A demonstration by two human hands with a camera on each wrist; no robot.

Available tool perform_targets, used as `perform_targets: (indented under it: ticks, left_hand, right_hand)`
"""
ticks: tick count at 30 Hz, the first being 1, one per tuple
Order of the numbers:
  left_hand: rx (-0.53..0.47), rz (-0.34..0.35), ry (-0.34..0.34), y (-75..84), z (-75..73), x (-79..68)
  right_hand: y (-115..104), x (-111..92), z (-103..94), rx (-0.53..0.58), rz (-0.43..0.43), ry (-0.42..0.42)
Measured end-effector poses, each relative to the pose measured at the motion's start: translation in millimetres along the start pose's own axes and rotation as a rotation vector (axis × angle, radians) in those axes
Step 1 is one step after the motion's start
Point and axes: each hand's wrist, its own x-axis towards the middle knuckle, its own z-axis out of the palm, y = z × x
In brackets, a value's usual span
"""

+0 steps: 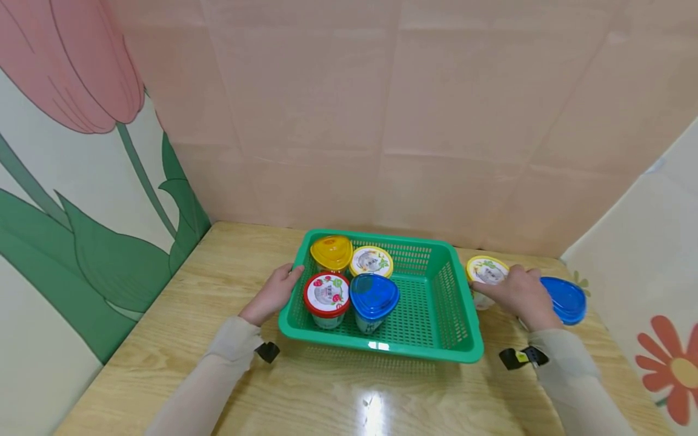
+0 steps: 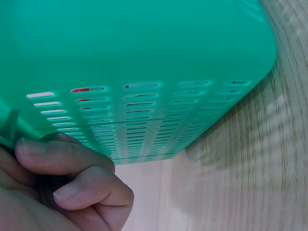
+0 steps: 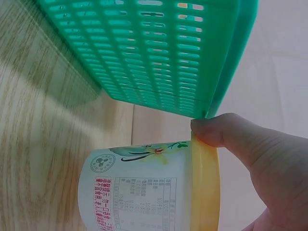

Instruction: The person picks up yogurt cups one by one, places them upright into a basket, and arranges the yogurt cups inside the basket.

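Note:
My left hand (image 1: 274, 295) grips the left rim of a green plastic basket (image 1: 425, 353); in the left wrist view its fingers (image 2: 91, 187) curl beneath that rim. On the left side of the basket stand a yellow-lidded cup (image 1: 332, 252), a cup with a white, yellow-rimmed lid (image 1: 371, 261), a red-rimmed cup (image 1: 327, 294) and a blue-lidded cup (image 1: 374, 297). Just outside the right wall, my right hand (image 1: 528, 297) holds a white yogurt-style cup (image 3: 139, 187) by its yellow-rimmed lid, the thumb at the lid's edge close to the basket.
Another blue-lidded container (image 1: 567, 300) stands right of my right hand, partly hidden by it. The wooden table (image 1: 180, 327) meets a pinkish covered wall (image 1: 382, 133) behind the basket. Flower-painted walls (image 1: 673, 242) flank both sides.

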Motion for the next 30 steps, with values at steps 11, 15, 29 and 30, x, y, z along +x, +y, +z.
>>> perform_targets:
  ticks: [11,15,29,30]
  left_hand:
    - [-0.007,0.011,-0.003,3.5,0.2,-1.3]
    - [-0.016,0.005,-0.018,4.9,-1.3,-1.4]
    - [-0.017,-0.03,-0.061,30.8,-1.2,-18.1]
    - [-0.018,-0.029,-0.061,30.6,-1.2,-18.0]
  right_hand:
    - [0.4,2.2,-2.9,-0.002,0.005,0.024]
    - [-0.4,1.1,-4.6,-0.003,0.007,0.025]
    - [-3.3,-4.4,-8.9,-0.003,0.002,0.036]
    - [-3.5,-4.8,-9.3,-0.004,0.0,0.038]
